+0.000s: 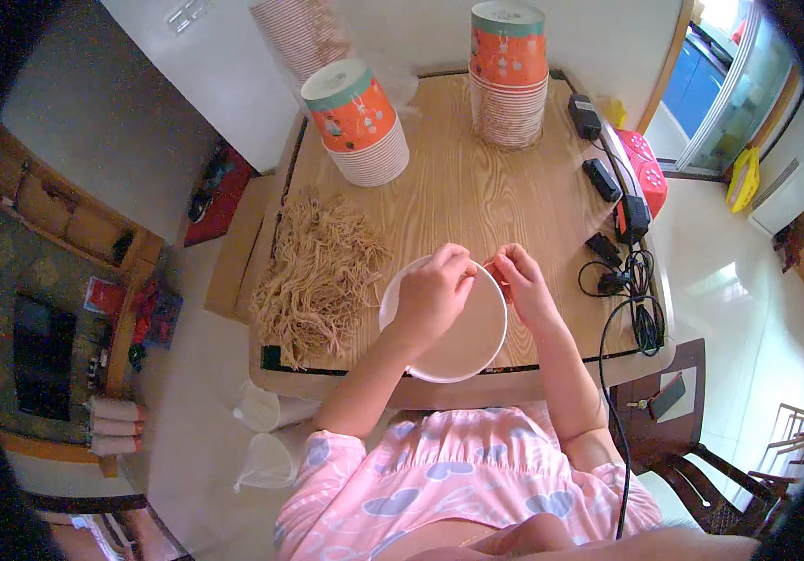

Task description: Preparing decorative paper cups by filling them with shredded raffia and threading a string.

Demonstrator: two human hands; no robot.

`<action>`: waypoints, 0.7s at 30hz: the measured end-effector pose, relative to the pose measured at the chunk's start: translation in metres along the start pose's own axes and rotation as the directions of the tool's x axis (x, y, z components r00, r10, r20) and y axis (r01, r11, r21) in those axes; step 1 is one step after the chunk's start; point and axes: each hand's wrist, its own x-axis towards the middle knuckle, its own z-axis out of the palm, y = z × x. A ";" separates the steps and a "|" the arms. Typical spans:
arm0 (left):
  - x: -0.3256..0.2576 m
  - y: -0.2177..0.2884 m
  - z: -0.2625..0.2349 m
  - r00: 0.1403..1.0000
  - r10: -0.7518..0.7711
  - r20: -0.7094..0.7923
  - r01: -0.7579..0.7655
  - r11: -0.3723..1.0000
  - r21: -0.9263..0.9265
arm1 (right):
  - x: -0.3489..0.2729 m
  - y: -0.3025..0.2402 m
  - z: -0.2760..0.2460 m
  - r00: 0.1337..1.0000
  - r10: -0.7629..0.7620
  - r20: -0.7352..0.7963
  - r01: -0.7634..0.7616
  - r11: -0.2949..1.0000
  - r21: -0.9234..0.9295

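Note:
A white paper bucket (463, 348) is tilted at the table's front edge, its open mouth facing up toward me. My left hand (435, 292) reaches across the mouth, fingers bent and pinched together at the far right part of the rim. On the outer side of that same rim, my right hand (525, 285) has its fingers closed, close to the left fingertips. Whether a thin strand lies between the fingertips is too small to tell. Left of the bucket lies a loose heap of tan paper-like cords (318, 276).
Two stacks of orange-and-green printed paper buckets, a left stack (355, 122) and a taller right stack (509, 75), stand at the back. Black power adapters (600, 179) and a coiled cable (643, 318) line the right edge. A chair (668, 402) holding a phone (668, 396) is at lower right.

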 end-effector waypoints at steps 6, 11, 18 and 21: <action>0.005 0.007 -0.005 0.978 -0.097 0.186 0.094 0.995 0.026 | 0.006 0.009 -0.007 0.996 -0.086 0.015 0.085 0.995 0.049; 0.007 0.007 -0.008 0.974 -0.096 0.206 0.101 0.995 -0.016 | 0.004 -0.004 -0.004 0.990 -0.110 0.092 0.118 0.988 -0.098; 0.016 0.003 -0.013 0.928 -0.179 0.328 0.247 0.952 -0.178 | 0.013 -0.023 -0.011 0.980 -0.178 0.086 0.192 0.963 -0.190; 0.020 0.002 -0.013 0.908 -0.219 0.358 0.300 0.935 -0.189 | 0.009 -0.025 -0.003 0.980 -0.162 0.117 0.185 0.959 -0.215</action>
